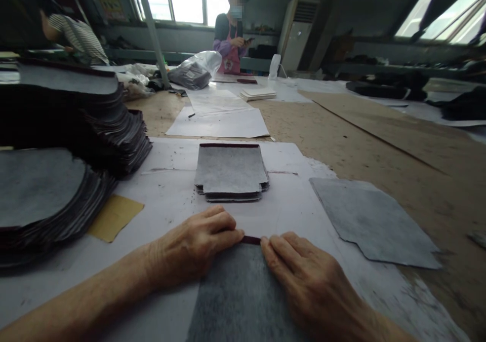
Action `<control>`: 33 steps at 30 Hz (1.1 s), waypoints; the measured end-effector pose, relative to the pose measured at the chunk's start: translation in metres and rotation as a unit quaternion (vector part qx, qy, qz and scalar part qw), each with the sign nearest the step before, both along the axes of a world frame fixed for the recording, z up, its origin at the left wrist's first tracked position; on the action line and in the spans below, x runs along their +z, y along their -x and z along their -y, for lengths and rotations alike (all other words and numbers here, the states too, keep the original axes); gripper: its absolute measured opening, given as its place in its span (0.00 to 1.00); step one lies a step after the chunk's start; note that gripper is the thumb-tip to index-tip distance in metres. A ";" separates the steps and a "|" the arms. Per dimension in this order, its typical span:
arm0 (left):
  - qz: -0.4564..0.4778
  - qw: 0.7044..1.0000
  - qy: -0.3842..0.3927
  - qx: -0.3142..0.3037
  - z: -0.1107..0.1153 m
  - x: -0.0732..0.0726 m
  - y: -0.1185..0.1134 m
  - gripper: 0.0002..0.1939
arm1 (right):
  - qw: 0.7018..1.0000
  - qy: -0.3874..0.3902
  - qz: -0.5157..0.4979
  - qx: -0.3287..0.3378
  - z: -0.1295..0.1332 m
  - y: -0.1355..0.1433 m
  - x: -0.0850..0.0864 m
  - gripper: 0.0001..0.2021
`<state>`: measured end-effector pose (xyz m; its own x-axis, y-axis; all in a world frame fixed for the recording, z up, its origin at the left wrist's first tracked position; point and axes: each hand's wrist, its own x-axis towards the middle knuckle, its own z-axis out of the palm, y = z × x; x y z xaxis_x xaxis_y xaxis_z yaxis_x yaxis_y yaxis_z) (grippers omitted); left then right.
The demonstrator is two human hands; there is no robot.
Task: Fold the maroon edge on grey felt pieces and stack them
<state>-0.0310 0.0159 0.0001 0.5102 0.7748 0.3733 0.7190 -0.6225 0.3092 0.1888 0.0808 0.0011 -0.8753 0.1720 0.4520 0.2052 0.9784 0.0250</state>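
Observation:
A grey-backed sheet panel (243, 291) lies flat in front of me, its far edge turned over into a narrow dark maroon strip (251, 240). My left hand (197, 240) is closed, thumb and fingers pinching the left end of that strip. At the strip's right end, the bent fingertips of my right hand (307, 276) press down on the folded edge. My hands and forearms hide both sides of the panel, and its near end runs out of view. Just beyond my hands sits a small stack of notched grey panels (231, 169) with a maroon far edge.
Tall piles of grey-and-maroon panels (110, 124) and curved panels (38, 190) stand at left, beside a yellow scrap (117, 216). Another grey panel (372, 220) lies right. White sheets (220, 121) and a plastic bag (197, 71) are farther back. Two people are across the room.

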 end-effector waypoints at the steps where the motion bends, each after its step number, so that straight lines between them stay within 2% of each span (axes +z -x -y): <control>1: 0.000 1.000 -0.001 0.001 0.001 0.000 0.003 0.19 | 1.000 0.001 -0.001 0.001 -0.001 0.001 0.000 0.17; 9: -0.038 0.999 -0.010 -0.002 0.004 0.001 0.001 0.13 | 0.998 -0.004 0.063 0.012 -0.002 0.008 0.010 0.21; 13: -0.059 0.998 -0.019 -0.006 0.003 0.002 -0.002 0.11 | 0.997 -0.027 0.074 0.005 0.000 0.023 0.017 0.17; 17: -0.035 0.999 0.006 -0.003 0.003 0.003 0.006 0.11 | 0.999 0.011 0.025 0.041 -0.001 0.037 0.008 0.15; 22: -0.012 1.000 0.018 0.012 0.007 0.006 0.020 0.17 | 0.996 0.023 -0.012 0.080 -0.006 0.034 -0.005 0.16; 29: -0.048 0.999 0.013 0.005 0.005 0.009 0.022 0.13 | 0.997 0.039 -0.001 0.069 -0.008 0.031 -0.004 0.19; 33: -0.050 0.999 0.015 0.012 0.008 0.014 0.027 0.16 | 0.997 0.036 0.033 0.067 -0.009 0.032 -0.002 0.20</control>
<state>-0.0577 0.0079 0.0142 0.5245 0.7976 0.2977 0.7625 -0.5957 0.2524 0.1563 0.0898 -0.0011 -0.9200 0.0824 0.3832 0.0736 0.9966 -0.0374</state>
